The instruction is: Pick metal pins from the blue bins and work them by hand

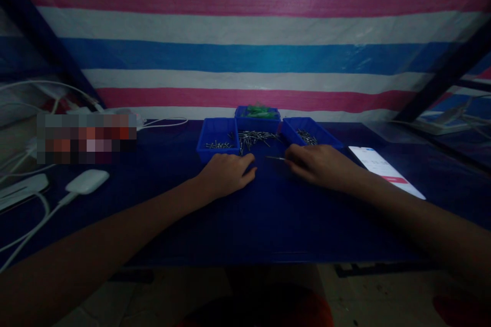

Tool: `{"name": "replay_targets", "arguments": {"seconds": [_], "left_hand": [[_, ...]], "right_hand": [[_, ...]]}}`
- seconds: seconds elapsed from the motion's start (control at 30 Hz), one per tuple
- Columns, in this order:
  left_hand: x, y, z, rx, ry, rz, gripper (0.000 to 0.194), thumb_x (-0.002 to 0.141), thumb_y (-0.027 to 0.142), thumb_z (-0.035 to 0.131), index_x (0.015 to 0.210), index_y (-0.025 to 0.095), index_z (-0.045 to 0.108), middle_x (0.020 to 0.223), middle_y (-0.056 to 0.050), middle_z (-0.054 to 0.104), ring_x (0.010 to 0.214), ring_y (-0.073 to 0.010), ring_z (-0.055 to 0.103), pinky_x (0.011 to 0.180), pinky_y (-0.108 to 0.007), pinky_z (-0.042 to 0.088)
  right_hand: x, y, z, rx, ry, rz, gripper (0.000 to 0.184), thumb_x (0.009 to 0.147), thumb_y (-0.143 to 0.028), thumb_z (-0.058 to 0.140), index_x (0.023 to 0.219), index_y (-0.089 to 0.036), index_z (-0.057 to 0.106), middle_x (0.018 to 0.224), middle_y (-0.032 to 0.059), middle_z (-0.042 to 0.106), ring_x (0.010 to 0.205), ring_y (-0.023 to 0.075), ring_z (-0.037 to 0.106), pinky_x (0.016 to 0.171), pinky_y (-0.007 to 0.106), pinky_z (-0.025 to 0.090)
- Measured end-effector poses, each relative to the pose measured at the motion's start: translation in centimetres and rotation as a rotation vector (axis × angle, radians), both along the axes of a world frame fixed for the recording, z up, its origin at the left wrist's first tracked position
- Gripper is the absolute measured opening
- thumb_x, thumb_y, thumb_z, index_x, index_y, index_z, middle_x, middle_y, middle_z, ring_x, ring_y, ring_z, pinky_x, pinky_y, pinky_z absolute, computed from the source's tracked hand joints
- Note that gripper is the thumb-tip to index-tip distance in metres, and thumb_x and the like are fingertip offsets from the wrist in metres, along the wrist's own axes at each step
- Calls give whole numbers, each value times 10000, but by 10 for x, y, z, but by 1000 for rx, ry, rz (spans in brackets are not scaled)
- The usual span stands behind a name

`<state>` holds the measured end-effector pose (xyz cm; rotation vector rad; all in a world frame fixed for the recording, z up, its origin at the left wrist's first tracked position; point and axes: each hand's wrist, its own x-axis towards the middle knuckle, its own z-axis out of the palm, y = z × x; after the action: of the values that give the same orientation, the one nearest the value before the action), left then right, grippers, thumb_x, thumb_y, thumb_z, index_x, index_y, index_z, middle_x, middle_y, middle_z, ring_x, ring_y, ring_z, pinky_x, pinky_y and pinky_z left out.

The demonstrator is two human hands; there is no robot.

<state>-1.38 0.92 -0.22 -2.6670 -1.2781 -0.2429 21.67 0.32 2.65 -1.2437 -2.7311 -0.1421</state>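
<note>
My right hand (312,162) is closed, pinching a thin metal pin (275,158) whose narrow end points left over the table. My left hand (228,173) rests on the table just in front of the left blue bin (205,135), thumb and forefinger apart, with nothing visible between them. Small metal pins (219,145) lie inside that bin. A loose pile of similar pins (255,137) sits on the table between the bins. The right blue bin (326,137), behind my right hand, holds more metal pieces (307,136).
Behind the pile, a blue bin (257,123) contains green pieces (263,111). A lit phone (387,173) lies right of my right hand on the dark blue table (268,225). A white charger (87,181) and cables occupy the left side. A striped sheet (261,56) hangs behind.
</note>
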Motion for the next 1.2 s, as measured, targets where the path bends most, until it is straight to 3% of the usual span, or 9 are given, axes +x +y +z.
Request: {"name": "replay_targets", "arguments": {"seconds": [0.17,0.33,0.47,0.6,0.77,0.9,1.2], "left_hand": [[-2,2,-3,28,84,153,423,871,437,305,1045,146,559,701,-90,640,589,-212,593,499,-281,368],[-2,1,-2,32,107,202,443,875,431,279,898,135,608,655,-94,626,566,-204,589,489,-274,370],[-1,-1,-1,17,116,218,447,880,412,269,838,130,613,657,-101,626,576,-207,597,506,-284,385],[0,0,-3,-6,107,227,462,876,448,276,1023,122,568,671,-106,630,587,-231,602,523,-309,403],[0,4,-7,-4,105,205,514,884,478,254,1122,113,527,684,-104,636,595,-217,597,532,-292,399],[-2,5,-9,29,121,177,510,884,486,249,1121,141,541,685,-93,638,590,-202,594,509,-270,376],[-2,0,-6,85,151,180,477,875,476,262,1014,142,573,644,-93,632,562,-221,599,449,-261,322]], "right_hand": [[28,18,11,236,15,-407,241,834,-376,399,918,-192,531,683,74,603,541,175,513,488,288,286],[44,30,10,290,-6,-510,251,829,-377,405,913,-195,556,692,81,607,591,195,525,514,295,311],[31,24,10,221,71,-386,269,842,-376,395,977,-192,538,762,70,631,622,186,548,541,288,331],[10,9,5,91,76,-89,240,854,-309,382,997,-176,522,753,55,625,640,165,566,573,274,358],[-4,-3,-8,-74,-2,130,216,857,-278,384,980,-166,523,781,59,620,647,157,569,579,275,378],[-4,-2,-12,-162,-2,178,233,873,-281,370,995,-161,527,797,62,613,662,152,567,586,277,389],[-3,-3,-12,-189,-23,190,234,885,-285,357,956,-151,536,800,56,597,692,155,567,619,282,408]]}}
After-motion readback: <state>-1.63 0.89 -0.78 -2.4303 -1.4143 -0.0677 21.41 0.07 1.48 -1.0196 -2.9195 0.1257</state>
